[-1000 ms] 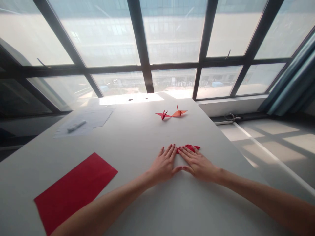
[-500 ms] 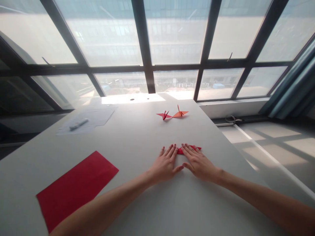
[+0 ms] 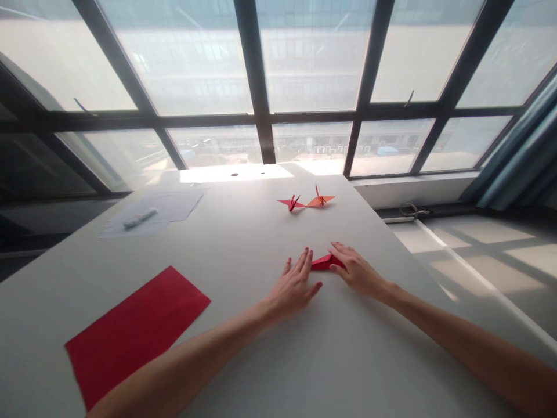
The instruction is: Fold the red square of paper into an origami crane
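A narrow folded piece of red paper lies on the white table, between my two hands. My left hand is flat on the table with its fingers stretched, the fingertips at the paper's left end. At the other end, my right hand has its thumb on the near side and its fingers on the far side of the paper, hiding that tip. Farther back stand two origami cranes, a red crane and an orange crane.
A flat sheet of red paper lies at the left, partly under my left forearm. Behind it are white papers with a greyish-white object on top. The table's right edge runs past my right hand; large windows stand beyond.
My right hand has shifted right and slightly away, going from lying flat over the folded red paper to gripping its right end. More of the paper shows; my left hand stays nearly in place.
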Available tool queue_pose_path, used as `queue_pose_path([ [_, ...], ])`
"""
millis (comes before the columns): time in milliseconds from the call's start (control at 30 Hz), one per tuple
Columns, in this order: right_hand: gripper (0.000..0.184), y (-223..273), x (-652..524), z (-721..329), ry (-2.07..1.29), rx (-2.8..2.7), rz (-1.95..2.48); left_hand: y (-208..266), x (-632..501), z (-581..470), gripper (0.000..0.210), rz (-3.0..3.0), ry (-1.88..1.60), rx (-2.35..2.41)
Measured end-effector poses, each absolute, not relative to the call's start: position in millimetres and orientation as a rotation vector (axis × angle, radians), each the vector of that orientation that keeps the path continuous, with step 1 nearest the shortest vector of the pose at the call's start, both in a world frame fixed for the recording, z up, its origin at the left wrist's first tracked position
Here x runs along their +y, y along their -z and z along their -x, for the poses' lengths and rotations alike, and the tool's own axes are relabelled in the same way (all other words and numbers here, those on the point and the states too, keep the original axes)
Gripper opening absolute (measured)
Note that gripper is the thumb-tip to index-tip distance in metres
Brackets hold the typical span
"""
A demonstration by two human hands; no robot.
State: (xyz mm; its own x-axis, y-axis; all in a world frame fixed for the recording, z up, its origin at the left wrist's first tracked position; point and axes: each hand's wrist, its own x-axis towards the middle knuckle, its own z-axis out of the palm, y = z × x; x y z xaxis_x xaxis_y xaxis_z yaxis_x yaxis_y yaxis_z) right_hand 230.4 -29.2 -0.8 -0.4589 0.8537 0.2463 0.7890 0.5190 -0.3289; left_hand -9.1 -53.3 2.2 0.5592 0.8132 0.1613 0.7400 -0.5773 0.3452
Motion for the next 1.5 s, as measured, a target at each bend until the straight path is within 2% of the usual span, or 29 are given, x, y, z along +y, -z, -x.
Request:
queue_pose_path([
  [167,0.040,4,-28,-217,-0.284,-2.371,1.267,-3,-31,17,0.057,-2.301,-0.890,1.416],
  [367,0.045,-5,-29,-218,-0.258,-2.269,1.221,0,-7,24,0.035,-1.913,-1.262,1.400],
  [467,0.048,-12,-25,-220,-0.242,-2.289,1.148,0,-4,24,0.032,-1.776,-1.252,1.394],
  [667,0.049,-36,-3,-221,-0.234,-2.525,0.752,-10,-14,17,0.038,-1.831,-0.946,1.231],
  [800,0.048,-48,8,-214,-0.217,-2.584,0.613,-20,-19,16,0.032,-1.828,-0.837,1.040],
  [900,0.060,-43,8,-204,-0.235,-2.397,0.734,-25,-20,16,0.035,-1.601,-0.932,1.007],
  [1033,0.073,-25,1,-186,-0.377,-1.806,1.106,-25,-21,14,0.042,-1.243,-1.067,1.029],
  [1167,0.088,-13,-7,-171,-0.558,-1.522,1.180,-21,-24,10,0.041,-1.113,-1.141,0.962],
  [1233,0.081,-11,-10,-167,-0.853,-1.433,1.119,-20,-25,9,0.040,-1.095,-1.164,0.933],
  [1300,0.059,-11,-13,-165,-1.114,-1.381,1.045,-21,-27,9,0.039,-1.107,-1.148,0.899],
  [1400,0.029,-11,-15,-163,-1.246,-1.329,1.000,-22,-28,11,0.038,-1.163,-1.071,0.873],
  [1500,0.020,-12,-17,-163,-1.310,-1.283,1.002,-22,-25,14,0.040,-1.211,-1.039,0.895],
])
